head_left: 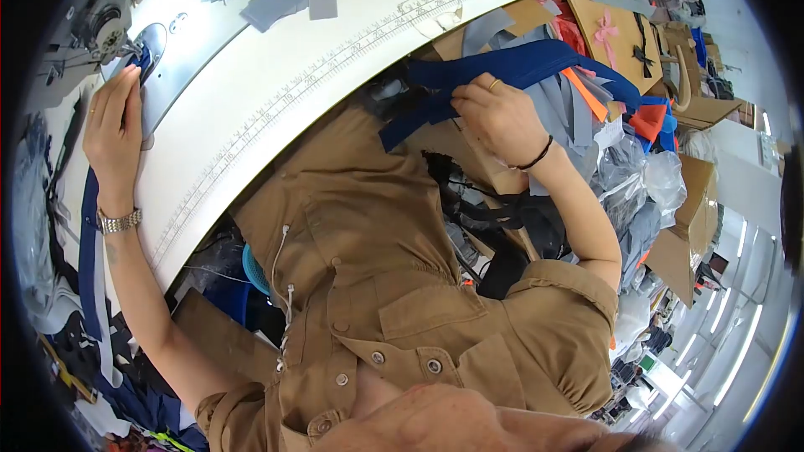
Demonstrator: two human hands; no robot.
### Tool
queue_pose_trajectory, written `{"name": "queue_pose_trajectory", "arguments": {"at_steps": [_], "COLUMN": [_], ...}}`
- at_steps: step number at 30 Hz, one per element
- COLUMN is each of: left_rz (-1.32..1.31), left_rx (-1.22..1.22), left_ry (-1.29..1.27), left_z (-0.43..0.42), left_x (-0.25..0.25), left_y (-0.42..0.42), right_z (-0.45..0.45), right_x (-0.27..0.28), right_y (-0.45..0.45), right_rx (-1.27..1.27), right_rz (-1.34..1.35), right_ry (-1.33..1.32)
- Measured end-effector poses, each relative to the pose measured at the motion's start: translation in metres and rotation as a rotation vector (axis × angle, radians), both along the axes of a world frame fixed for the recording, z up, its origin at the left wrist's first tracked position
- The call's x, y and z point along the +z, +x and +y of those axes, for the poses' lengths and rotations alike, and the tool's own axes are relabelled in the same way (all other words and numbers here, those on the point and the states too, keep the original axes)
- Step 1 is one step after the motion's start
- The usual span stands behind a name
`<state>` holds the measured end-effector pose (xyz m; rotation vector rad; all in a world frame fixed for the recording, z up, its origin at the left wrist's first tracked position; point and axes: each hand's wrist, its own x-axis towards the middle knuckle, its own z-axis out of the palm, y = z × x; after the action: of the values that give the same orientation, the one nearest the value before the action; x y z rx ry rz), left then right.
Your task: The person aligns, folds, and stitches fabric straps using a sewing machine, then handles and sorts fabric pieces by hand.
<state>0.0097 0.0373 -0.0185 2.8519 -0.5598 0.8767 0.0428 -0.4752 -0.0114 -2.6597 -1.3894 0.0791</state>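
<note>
Navy blue cloth strip [536, 57], long and soft: it lies off the near edge of the white sewing table [209, 100], to the right, over your lap and the heap beside it. Your right hand [501, 120] is on it, off that same table edge. Its fingers are bent and closed, and they look to be pinching a fold of the strip. Your left hand [113, 125] is at the left end of the table. Its fingers are nearly straight and close together, with the tips on a small bit of dark blue cloth [144, 59]. I can't tell if they grip it or just press it down. I also can't tell if the two blue pieces join.

That small bit sits by the silver sewing machine [109, 29], at the table's far left. A blue band [90, 255] hangs off the table's left side, beside your arm. Flat grey cloth squares [322, 2] lie on the far part of the table. Off the table's right side are loose grey cloth strips [572, 113] and a crinkly clear plastic bag [649, 184].

The step in hand looks like guiding cloth at the machine while your other hand minds the strip. The next move calls for a flat, smooth edge, a loose strip with no twist, and left fingertips away from the needle.
</note>
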Motion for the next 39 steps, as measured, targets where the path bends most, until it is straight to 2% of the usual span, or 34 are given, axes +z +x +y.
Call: {"name": "queue_pose_trajectory", "arguments": {"at_steps": [6,9,15,18,21,27,30,31,35,39], "left_rz": [-0.015,-0.005,-0.007,-0.013,-0.018,-0.043,-0.059,-0.053,-0.014,0.174], "left_rx": [-0.012,-0.002,0.014,0.021,0.02,0.007,-0.014,-0.01,-0.103,-0.237], "left_ry": [0.006,-0.009,-0.02,-0.017,-0.016,-0.002,0.003,-0.02,-0.16,-0.187], "left_z": [-0.002,-0.003,-0.004,-0.005,-0.006,-0.013,-0.016,-0.018,-0.066,-0.133], "left_x": [0.001,0.001,0.0,0.0,0.001,0.004,0.009,0.009,0.04,0.054], "left_y": [-0.001,-0.002,-0.003,-0.003,-0.003,-0.004,-0.005,-0.007,-0.019,-0.025], "right_z": [-0.001,0.0,-0.011,-0.011,-0.014,-0.01,-0.006,0.0,0.038,0.108], "right_x": [0.006,0.01,0.001,0.012,0.021,0.028,0.03,0.032,0.061,0.058], "right_y": [0.012,0.011,0.022,0.024,0.029,0.041,0.042,0.04,0.05,0.067], "right_rx": [-0.239,-0.426,-0.484,-0.632,-0.631,-0.693,-0.746,-0.751,-0.412,-0.18], "right_rz": [0.267,0.424,0.63,0.784,0.818,0.787,0.832,0.777,0.375,0.05], "right_ry": [0.304,0.366,0.449,0.506,0.594,0.553,0.765,0.918,1.116,0.935]}}
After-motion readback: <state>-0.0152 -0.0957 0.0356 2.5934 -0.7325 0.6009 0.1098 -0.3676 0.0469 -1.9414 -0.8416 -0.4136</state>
